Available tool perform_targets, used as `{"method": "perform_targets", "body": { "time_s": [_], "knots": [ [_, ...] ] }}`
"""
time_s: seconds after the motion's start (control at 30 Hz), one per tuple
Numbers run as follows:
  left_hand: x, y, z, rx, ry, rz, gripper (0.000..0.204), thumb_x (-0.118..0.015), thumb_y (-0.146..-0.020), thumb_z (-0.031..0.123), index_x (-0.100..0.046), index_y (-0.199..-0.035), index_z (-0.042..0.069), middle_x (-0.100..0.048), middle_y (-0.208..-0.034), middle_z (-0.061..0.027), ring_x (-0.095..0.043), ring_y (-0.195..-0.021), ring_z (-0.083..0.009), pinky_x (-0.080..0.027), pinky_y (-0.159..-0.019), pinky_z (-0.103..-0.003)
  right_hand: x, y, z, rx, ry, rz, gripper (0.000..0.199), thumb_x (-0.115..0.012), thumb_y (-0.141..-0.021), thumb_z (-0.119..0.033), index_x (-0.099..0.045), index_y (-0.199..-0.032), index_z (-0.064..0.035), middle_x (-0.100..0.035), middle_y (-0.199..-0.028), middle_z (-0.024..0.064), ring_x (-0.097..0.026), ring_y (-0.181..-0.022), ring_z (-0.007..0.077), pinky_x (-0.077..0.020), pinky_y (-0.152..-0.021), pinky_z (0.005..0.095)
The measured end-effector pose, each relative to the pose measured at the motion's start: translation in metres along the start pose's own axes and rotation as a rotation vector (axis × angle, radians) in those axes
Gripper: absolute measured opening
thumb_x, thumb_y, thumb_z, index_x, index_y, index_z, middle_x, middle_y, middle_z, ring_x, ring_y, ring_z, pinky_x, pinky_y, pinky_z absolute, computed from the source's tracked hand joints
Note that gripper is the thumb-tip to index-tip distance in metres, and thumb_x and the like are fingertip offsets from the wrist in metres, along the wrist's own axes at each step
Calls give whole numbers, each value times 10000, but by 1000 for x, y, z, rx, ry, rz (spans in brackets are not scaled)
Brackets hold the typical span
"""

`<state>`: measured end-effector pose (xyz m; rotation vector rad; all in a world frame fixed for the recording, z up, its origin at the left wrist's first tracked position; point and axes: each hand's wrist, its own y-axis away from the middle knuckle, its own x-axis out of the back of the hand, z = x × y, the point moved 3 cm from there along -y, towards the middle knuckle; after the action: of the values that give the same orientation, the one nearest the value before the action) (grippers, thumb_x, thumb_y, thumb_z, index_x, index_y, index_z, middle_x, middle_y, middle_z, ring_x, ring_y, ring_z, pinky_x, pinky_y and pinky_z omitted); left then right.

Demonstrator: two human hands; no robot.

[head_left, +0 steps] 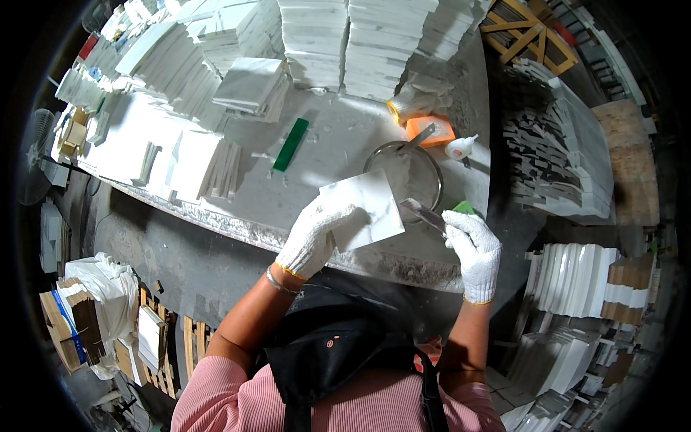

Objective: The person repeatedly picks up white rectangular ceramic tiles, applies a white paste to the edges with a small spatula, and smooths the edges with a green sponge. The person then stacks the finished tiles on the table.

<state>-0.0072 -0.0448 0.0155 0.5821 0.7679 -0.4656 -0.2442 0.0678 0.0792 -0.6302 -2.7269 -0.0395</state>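
- Desk [216,216]: grey and dusty; white tile stacks [317,36] line its far edge, leaving only a small working patch.
- Bowl [425,162]: round metal, just behind the tile.
- Tile [363,209]: white marble square, held tilted over the desk's near edge by the left hand [313,237], gloved fingers closed on its lower-left corner. Best gripped firm and steady.
- Right hand [475,248]: fingers closed on a scraper [423,213], blade near the tile's right edge; a flat, light stroke seems wise.
- Orange block [432,129], green strip [291,144], small white bottle [461,147]: no labels legible.

Stone workshop: stacked white tiles [317,36], dusty workbench [331,137].
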Motion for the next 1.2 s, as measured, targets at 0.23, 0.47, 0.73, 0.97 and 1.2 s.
{"method": "perform_targets", "body": {
  "time_s": [0.23,0.47,0.73,0.97,1.2],
  "knots": [
    [-8,4,0,-1,-32,6,440,-601,-927,78,-488,-1338,-31,-624,-1183,-111,-648,-1075,-220,-534,-962,-353,0,5,-3,130,276,-103,247,-740,-832,-18,-734,-1079,-33,-730,-980,83,-687,-859,170,-535,-744,308],
    [-7,3,1,-17,-54,-16,439,-610,-918,91,-500,-1325,-35,-638,-1159,-117,-663,-1043,-225,-541,-934,-342,3,8,13,-54,196,-151,218,-746,-843,-53,-703,-1054,-19,-711,-941,80,-675,-857,151,-525,-720,298],
    [-4,4,-1,-24,-100,-6,421,-592,-935,78,-499,-1328,-41,-655,-1165,-147,-680,-1041,-272,-550,-931,-381,7,12,1,-309,-11,-138,177,-619,-942,-91,-676,-1098,-33,-707,-857,53,-630,-680,59,-463,-576,196],
    [-7,6,1,-9,-129,-29,433,-593,-939,98,-492,-1334,-48,-671,-1128,-190,-691,-1020,-301,-551,-933,-404,5,16,2,-313,-76,-179,242,-624,-933,-65,-711,-1156,-28,-707,-871,43,-641,-714,69,-501,-616,201],
    [-3,6,-3,-28,-144,-15,450,-591,-942,123,-485,-1343,-50,-673,-1129,-195,-695,-1008,-304,-553,-921,-406,-2,16,6,-280,-43,-192,228,-632,-930,-51,-716,-1139,-19,-711,-885,39,-647,-741,74,-520,-632,218]
  ]
}}
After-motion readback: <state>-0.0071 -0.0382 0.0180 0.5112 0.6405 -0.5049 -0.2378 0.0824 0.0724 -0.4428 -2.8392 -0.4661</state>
